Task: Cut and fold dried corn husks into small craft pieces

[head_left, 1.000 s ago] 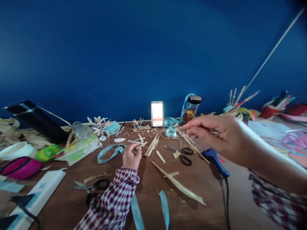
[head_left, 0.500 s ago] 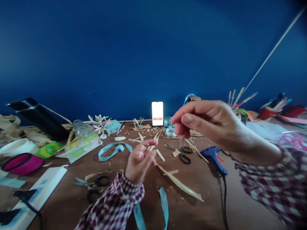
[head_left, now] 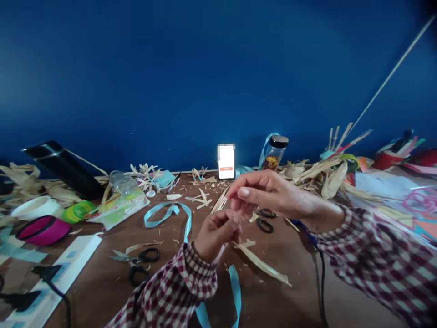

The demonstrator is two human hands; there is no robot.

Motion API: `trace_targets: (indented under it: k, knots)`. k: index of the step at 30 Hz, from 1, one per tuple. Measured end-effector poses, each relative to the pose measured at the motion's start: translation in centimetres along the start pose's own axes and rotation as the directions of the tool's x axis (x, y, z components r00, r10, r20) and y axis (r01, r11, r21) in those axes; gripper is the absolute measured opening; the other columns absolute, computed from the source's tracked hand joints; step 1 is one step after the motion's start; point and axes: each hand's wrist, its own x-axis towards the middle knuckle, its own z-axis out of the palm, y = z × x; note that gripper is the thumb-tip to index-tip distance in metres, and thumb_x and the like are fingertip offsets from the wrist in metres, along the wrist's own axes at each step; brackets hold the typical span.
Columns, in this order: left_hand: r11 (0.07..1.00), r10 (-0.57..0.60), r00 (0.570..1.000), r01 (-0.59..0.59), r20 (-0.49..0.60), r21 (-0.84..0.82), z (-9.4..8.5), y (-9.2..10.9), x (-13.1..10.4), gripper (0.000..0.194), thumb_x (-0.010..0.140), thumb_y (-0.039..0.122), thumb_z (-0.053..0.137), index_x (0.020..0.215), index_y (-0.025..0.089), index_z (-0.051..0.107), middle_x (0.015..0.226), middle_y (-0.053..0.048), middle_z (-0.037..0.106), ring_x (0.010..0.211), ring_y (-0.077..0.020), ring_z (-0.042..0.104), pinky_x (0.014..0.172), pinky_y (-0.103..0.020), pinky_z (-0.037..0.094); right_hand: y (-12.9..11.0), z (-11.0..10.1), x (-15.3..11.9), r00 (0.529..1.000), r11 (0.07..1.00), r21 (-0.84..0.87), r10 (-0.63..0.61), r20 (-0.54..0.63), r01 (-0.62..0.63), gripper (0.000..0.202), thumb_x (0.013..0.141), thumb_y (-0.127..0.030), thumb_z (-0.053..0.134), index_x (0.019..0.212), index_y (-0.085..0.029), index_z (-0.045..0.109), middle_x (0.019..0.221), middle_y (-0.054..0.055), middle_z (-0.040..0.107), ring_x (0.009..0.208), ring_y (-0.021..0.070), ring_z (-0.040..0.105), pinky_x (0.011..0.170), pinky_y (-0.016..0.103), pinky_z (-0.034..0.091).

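Observation:
My left hand [head_left: 218, 234] is closed in a pinch over the middle of the brown table. Just above and to its right, my right hand [head_left: 264, 193] has its thumb and fingers pinched together, the fingertips of both hands nearly meeting. What they hold, if anything, is too small or blurred to make out. Below the fingers lies a long pale husk strip [head_left: 264, 264]. A bundle of thin husk strips [head_left: 220, 200] shows behind the left fingers. Black-handled scissors [head_left: 264, 225] are partly covered by my right hand. A blue glue gun [head_left: 309, 234] is mostly hidden behind the right wrist.
Other scissors [head_left: 138, 264] lie open at left, near a light-blue ribbon [head_left: 167, 218]. A power strip [head_left: 73, 259] with plugs is at front left. A lit phone [head_left: 226, 161] stands against the blue wall. At the back are a black flask [head_left: 63, 168] and a lidded jar [head_left: 275, 152].
My right hand has moved left and down to my left hand, uncovering the jar and covering the glue gun. My left hand has shifted slightly right, its fingers drawn closer together.

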Motion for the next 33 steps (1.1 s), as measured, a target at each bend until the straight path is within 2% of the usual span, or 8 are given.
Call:
trace_targets:
  k: [7,12,18,21,25,29,31,33]
  knots:
    - [0.98,-0.031,0.982,0.066,-0.187,0.186,-2.5,0.1,1.3,0.032,0.064,0.043,0.073,0.074,0.013,0.069,0.057,0.001,0.06,0.042,-0.0052,0.049,0.041,-0.017,0.043,1.8,-5.8,-3.3,0.973,0.946,-0.251,0.17,-0.156,-0.206,0.027,0.086,-0.037,0.053,0.104,-0.018,0.062,0.098,0.007,0.066,0.087,0.0173,0.063,0.069,0.029,0.054]
    - [0.767,0.188,0.967,-0.037,-0.17,0.64,-3.7,0.4,0.8,0.024,0.074,0.038,0.063,0.079,0.017,0.073,0.097,-0.008,0.067,0.037,-0.003,0.043,0.035,-0.02,0.038,3.8,-8.3,-4.8,0.903,0.576,-0.723,0.066,-0.425,-0.382,0.024,0.081,-0.038,0.057,0.089,-0.019,0.07,0.088,0.009,0.07,0.076,0.0211,0.063,0.065,0.032,0.046]
    - [0.38,0.39,0.92,-0.209,0.049,0.901,-5.1,2.1,-0.6,0.021,0.079,0.034,0.06,0.084,0.021,0.075,0.093,-0.006,0.061,0.045,-0.0055,0.044,0.049,-0.024,0.044,6.3,-6.1,-3.7,0.938,0.55,-0.775,0.051,-0.342,-0.312,0.02,0.083,-0.03,0.055,0.091,-0.019,0.069,0.077,0.005,0.069,0.068,0.0172,0.06,0.063,0.028,0.041]
    - [0.269,0.408,0.904,-0.255,0.13,0.929,-5.1,2.7,-1.3,0.02,0.081,0.032,0.058,0.087,0.022,0.074,0.083,-0.003,0.057,0.05,-0.0077,0.048,0.052,-0.023,0.044,7.5,-3.2,-2.0,0.977,0.634,-0.746,0.081,-0.197,-0.202,0.03,0.081,-0.035,0.061,0.104,-0.018,0.066,0.075,0.003,0.065,0.065,0.0156,0.057,0.06,0.026,0.04]
    - [0.236,0.382,0.905,-0.29,0.186,0.927,-4.7,2.7,-1.9,0.019,0.083,0.028,0.057,0.09,0.021,0.073,0.08,-0.003,0.055,0.058,-0.0096,0.051,0.056,-0.023,0.043,8.8,0.5,0.2,0.997,0.786,-0.614,0.081,-0.018,-0.075,0.055,0.07,-0.044,0.071,0.116,-0.017,0.059,0.075,0.0,0.062,0.064,0.0127,0.054,0.056,0.022,0.04]
    - [0.299,0.344,0.919,-0.299,0.19,0.906,-4.8,2.2,-1.8,0.019,0.082,0.027,0.058,0.091,0.019,0.073,0.081,-0.004,0.057,0.062,-0.0107,0.054,0.057,-0.022,0.043,9.5,1.0,1.4,0.998,0.859,-0.512,0.028,0.051,0.002,0.022,0.083,-0.034,0.058,0.09,-0.015,0.067,0.074,0.001,0.064,0.066,0.0113,0.055,0.059,0.021,0.042]
    - [0.336,0.344,0.925,-0.282,0.162,0.899,-5.1,1.8,-1.4,0.02,0.081,0.026,0.058,0.092,0.018,0.073,0.082,-0.004,0.059,0.059,-0.0104,0.053,0.055,-0.022,0.043,9.8,-0.6,1.1,0.999,0.824,-0.565,0.047,-0.01,-0.044,0.022,0.086,-0.033,0.054,0.085,-0.016,0.067,0.072,0.0,0.065,0.064,0.0107,0.056,0.059,0.021,0.042]
    - [0.359,0.358,0.928,-0.243,0.107,0.901,-5.7,1.3,-1.0,0.022,0.08,0.024,0.059,0.095,0.016,0.071,0.081,-0.004,0.061,0.055,-0.0093,0.05,0.052,-0.021,0.043,10.2,-3.4,0.2,0.976,0.649,-0.73,0.107,-0.188,-0.212,0.022,0.085,-0.037,0.054,0.083,-0.02,0.068,0.07,-0.002,0.066,0.06,0.0093,0.057,0.058,0.02,0.042]
